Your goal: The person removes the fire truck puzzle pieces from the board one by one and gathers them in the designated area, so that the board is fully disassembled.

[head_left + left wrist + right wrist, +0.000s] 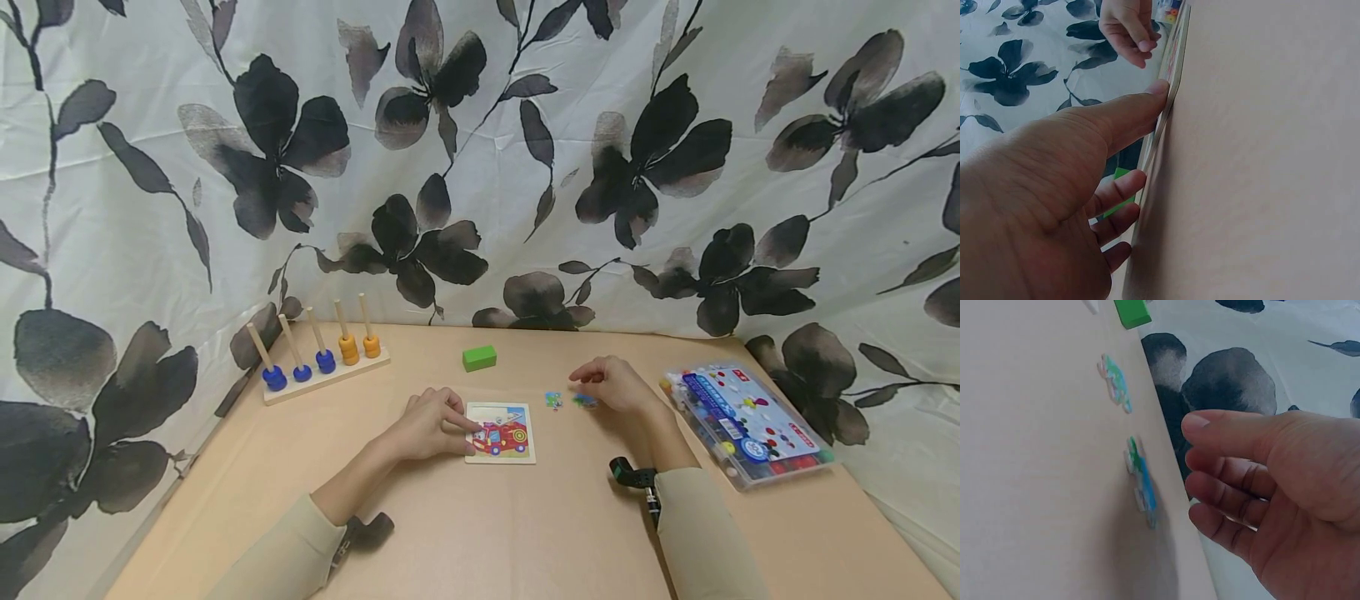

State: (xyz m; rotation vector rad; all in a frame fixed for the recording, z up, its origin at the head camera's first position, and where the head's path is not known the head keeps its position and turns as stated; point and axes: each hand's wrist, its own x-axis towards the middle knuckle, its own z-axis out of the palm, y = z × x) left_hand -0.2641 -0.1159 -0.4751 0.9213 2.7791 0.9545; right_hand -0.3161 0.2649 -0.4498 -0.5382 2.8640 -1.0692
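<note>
Left sleeve (273,546): beige, closest to the head camera, a dark wrist camera (369,532) at its cuff.
Peg rack (330,377): five wooden pegs, three at left bearing blue rings, two at right orange; seen by the head view alone.
Left hand (433,427): fingers loosely bent at the left edge of the picture board (510,460); the left wrist view shows the thumb touching the rim, though whether any fingertip lies beneath cannot be told.
Green block (479,358): on the tabletop (510,533), beyond the board.
Board contents: a red vehicle picture inside a pale frame, at table centre.
Left piece (553,401): blue-green, right of the board.
Right piece (1141,481): near its neighbour, partly masked in the head view, plain in the right wrist view.
Right hand (611,385): beside the right piece, nothing visible in its grasp, a narrow gap between thumb and bent fingers.
Plastic case (752,421): printed sheet on top, multicoloured parts visible through clear walls; the left wrist view catches one corner.
</note>
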